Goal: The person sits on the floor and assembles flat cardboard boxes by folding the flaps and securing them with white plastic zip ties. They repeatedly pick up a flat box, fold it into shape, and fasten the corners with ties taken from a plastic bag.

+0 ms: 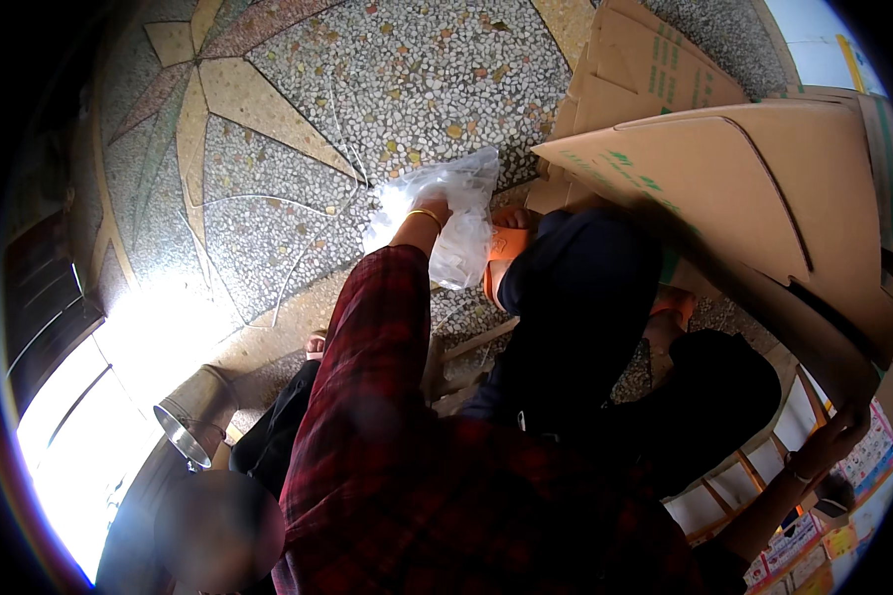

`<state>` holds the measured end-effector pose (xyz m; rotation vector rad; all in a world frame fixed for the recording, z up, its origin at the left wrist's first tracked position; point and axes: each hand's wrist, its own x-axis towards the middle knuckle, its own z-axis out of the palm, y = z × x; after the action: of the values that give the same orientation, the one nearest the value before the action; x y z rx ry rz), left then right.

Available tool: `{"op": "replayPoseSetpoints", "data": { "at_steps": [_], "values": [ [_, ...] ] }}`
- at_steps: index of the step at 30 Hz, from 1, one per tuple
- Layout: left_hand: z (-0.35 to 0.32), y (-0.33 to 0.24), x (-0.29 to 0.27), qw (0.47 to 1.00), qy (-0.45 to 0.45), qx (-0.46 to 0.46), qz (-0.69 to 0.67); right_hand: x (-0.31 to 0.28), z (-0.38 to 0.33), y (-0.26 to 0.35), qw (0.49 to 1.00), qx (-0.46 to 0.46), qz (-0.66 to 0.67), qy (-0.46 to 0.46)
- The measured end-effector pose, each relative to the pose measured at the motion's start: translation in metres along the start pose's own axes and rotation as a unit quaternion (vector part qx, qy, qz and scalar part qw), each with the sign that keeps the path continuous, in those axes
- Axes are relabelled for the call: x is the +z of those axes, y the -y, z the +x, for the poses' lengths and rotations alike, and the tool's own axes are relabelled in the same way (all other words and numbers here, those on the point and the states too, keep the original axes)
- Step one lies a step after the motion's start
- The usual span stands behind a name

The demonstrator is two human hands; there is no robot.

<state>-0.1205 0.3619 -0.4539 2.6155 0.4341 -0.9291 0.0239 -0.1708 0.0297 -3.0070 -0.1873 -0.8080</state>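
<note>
Plaid sleeve (377,327): dark red, nearest the camera. Floor (318,84): speckled terrazzo, inlaid with a star pattern. Cardboard (704,174): brown, green-printed, folded, at right. Plastic bag (463,238): translucent white, crumpled, lying on the floor beside an orange sandal (507,245). Metal bucket (200,399): cylindrical, at left. Left hand (435,205): at the bag, partly covered; grip cannot be determined. Right hand (829,438): at the cardboard's lower edge; grip likewise indeterminable.

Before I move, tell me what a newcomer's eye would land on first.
Probably the big cardboard looming at the upper right. Next, the pale plastic bag near the middle, with the left hand at it and an orange sandal just to its right. At the upper left, a star pattern spreads over the speckled floor.
</note>
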Motion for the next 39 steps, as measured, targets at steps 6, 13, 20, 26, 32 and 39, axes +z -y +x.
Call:
{"op": "replayPoseSetpoints", "data": {
  "at_steps": [6, 13, 20, 26, 32, 39],
  "values": [
    [-0.017, -0.005, -0.016, 0.999, 0.052, 0.008, 0.006, -0.001, -0.003, 0.004, 1.000, -0.011, -0.016, -0.006],
    [-0.018, -0.006, -0.007, 0.992, 0.129, -0.002, -0.003, -0.001, -0.009, 0.002, 0.999, -0.033, 0.002, -0.030],
    [0.001, 0.006, 0.041, 0.992, 0.105, 0.064, -0.002, 0.004, -0.005, -0.003, 0.997, -0.062, -0.004, -0.040],
    [-0.001, -0.004, 0.022, 0.993, 0.106, 0.050, 0.000, 0.000, -0.010, -0.009, 0.999, -0.029, 0.015, -0.020],
    [-0.035, -0.019, 0.016, 0.986, -0.094, -0.084, -0.110, 0.000, -0.006, 0.000, 0.997, -0.060, -0.028, -0.032],
    [-0.067, -0.023, -0.016, 0.984, 0.018, -0.044, -0.171, -0.002, -0.021, -0.006, 0.997, -0.034, 0.052, -0.045]
  ]
}}
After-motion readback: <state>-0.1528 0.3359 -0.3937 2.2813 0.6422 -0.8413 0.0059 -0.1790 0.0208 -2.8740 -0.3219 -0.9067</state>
